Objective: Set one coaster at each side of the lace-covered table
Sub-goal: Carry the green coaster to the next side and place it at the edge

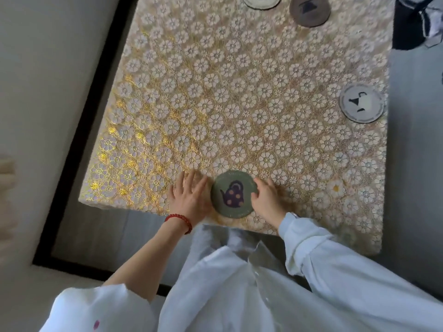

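Observation:
A green coaster (233,194) with a purple teapot lies flat at the near edge of the lace-covered table (239,104). My left hand (189,195) rests flat on the lace, touching the coaster's left rim. My right hand (266,197) has its fingers curled on the coaster's right rim. A grey-and-white coaster (362,103) lies at the right edge. A brown coaster (310,10) and a pale coaster (261,1), cut off by the frame, lie at the far edge.
A dark bag or chair (417,22) stands beyond the table's far right corner. A black-bordered grey rug (79,149) runs under the table on the left. My white sleeves and clothing fill the bottom of the view.

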Tool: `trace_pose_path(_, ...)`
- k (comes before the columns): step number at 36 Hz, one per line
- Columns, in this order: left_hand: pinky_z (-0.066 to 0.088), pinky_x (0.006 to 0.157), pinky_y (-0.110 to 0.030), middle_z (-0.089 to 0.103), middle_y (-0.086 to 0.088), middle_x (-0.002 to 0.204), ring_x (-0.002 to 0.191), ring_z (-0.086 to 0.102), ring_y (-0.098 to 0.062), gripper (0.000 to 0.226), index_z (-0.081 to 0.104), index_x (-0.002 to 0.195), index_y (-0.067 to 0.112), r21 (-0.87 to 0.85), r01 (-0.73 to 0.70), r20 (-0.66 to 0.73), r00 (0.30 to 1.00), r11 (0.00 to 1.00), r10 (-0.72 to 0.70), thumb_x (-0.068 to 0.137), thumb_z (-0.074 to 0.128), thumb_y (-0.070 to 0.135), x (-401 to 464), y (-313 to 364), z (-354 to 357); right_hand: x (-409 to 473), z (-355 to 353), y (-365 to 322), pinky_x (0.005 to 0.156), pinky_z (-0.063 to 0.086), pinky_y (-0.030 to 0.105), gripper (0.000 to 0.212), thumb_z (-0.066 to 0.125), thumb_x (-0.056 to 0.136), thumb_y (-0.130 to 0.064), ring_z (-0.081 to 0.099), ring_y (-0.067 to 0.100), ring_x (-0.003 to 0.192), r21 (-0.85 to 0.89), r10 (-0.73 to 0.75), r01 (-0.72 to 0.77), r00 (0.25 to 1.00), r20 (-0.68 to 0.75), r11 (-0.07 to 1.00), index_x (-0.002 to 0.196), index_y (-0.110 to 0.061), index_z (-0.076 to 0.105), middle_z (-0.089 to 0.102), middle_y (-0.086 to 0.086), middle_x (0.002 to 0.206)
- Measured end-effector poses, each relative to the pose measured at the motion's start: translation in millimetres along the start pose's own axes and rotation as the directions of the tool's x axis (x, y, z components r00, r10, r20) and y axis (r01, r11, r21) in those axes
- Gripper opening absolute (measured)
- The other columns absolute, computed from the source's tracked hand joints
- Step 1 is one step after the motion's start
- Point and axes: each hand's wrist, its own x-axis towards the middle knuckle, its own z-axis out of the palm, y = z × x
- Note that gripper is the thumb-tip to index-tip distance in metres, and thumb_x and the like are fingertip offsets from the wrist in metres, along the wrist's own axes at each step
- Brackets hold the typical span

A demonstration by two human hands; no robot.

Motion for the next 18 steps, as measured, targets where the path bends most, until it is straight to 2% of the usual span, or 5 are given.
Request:
trace_pose_path(3, -0.006, 0.112, -0.057, -0.008, -0.004, 0.155, 0.141, -0.014, -0.031, 0.086, 0.006, 0.14, 0.04, 0.024, -0.065, 0.005, 0.998, 0.998, 0.065, 0.075, 0.061, 0.051, 9, -1, -1, 2, 1, -3, 0.103, 0.042, 0.038, 0.049, 0.046, 0.089, -0.004, 0.047, 0.029, 0.117, 0.012, 0.013, -0.012, 1.0, -0.027, 1.0, 0.136, -0.011, 0.035, 0.038, 0.018, 0.132)
trace_pose_path(7, -0.007, 0.111, -0.058, -0.007, -0.005, 0.155, 0.141, -0.014, -0.031, 0.093, 0.006, 0.14, 0.04, 0.071, -0.145, 0.015, 0.989, 0.987, 0.144, 0.068, 0.063, 0.058, 22, -7, 5, 6, 3, -8, 0.1, 0.042, 0.035, 0.045, 0.046, 0.089, -0.006, 0.048, 0.028, 0.113, 0.041, 0.032, -0.029, 0.996, -0.078, 0.999, 0.133, -0.01, 0.039, 0.042, 0.018, 0.127)
trace_pose_path(10, -0.006, 0.112, -0.059, -0.006, -0.004, 0.155, 0.141, -0.014, -0.031, 0.093, 0.008, 0.14, 0.04, 0.078, -0.177, 0.026, 0.984, 0.981, 0.175, 0.068, 0.064, 0.057, 28, -11, 7, 5, 6, -10, 0.098, 0.042, 0.035, 0.044, 0.047, 0.089, -0.006, 0.048, 0.029, 0.112, 0.031, 0.052, -0.049, 0.994, -0.096, 0.998, 0.132, -0.01, 0.041, 0.043, 0.019, 0.126)
trace_pose_path(14, -0.002, 0.111, -0.058, -0.003, -0.004, 0.156, 0.141, -0.011, -0.032, 0.094, 0.012, 0.139, 0.04, 0.077, -0.197, 0.014, 0.98, 0.977, 0.196, 0.065, 0.068, 0.055, 32, -15, 8, 0, 10, -11, 0.105, 0.036, 0.034, 0.044, 0.047, 0.087, -0.001, 0.045, 0.028, 0.118, 0.074, 0.087, -0.08, 0.991, -0.101, 0.994, 0.13, -0.009, 0.042, 0.043, 0.017, 0.129)
trace_pose_path(18, -0.004, 0.11, -0.059, -0.003, -0.005, 0.156, 0.141, -0.011, -0.034, 0.093, 0.012, 0.139, 0.04, 0.079, -0.215, 0.027, 0.977, 0.973, 0.213, 0.066, 0.068, 0.055, 36, -16, 8, 1, 11, -12, 0.108, 0.035, 0.039, 0.042, 0.047, 0.086, 0.0, 0.044, 0.028, 0.12, 0.097, 0.104, -0.094, 0.99, -0.1, 0.991, 0.128, -0.007, 0.043, 0.043, 0.017, 0.128)
